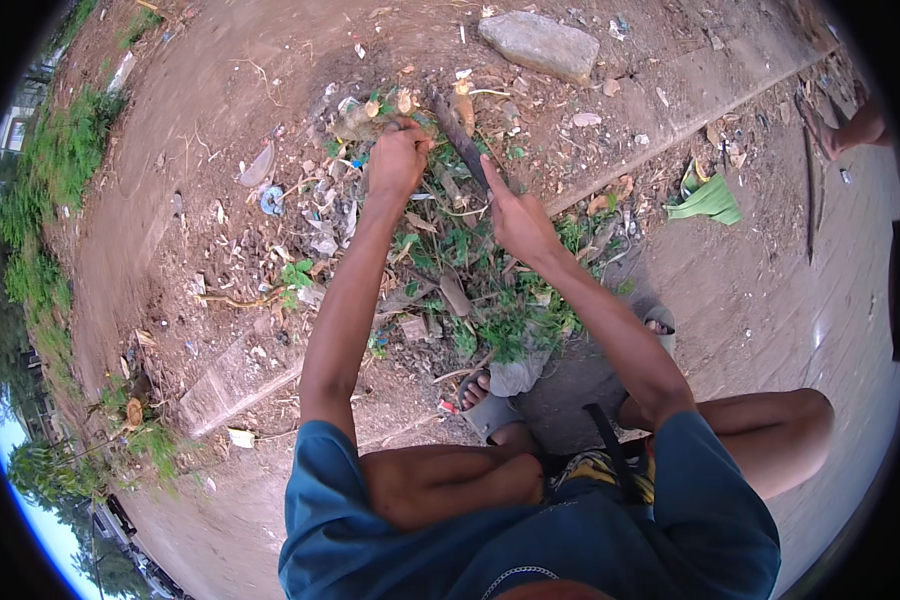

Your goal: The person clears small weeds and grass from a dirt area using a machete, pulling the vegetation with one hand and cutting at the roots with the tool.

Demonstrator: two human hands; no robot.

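My right hand [523, 225] is closed round the near end of a machete [459, 138], its index finger stretched along the dark, flat blade. The blade points away and slightly left, low over the litter. Left of it, my left hand [398, 163] is closed low over the plant stubs; what its fingers hold is hidden. Just beyond that hand stands a cut stub [405, 101] with a pale, freshly cut top. Green leafy cuttings [510, 310] and bits of wood lie between my forearms, down to my sandalled feet.
A large flat stone [540, 46] lies at the far side. A concrete edging [690, 128] runs to the upper right. Torn green leaf [707, 200], plastic scraps and a blue ring-shaped piece [272, 200] litter the dirt. Another person's foot [838, 138] shows at the right.
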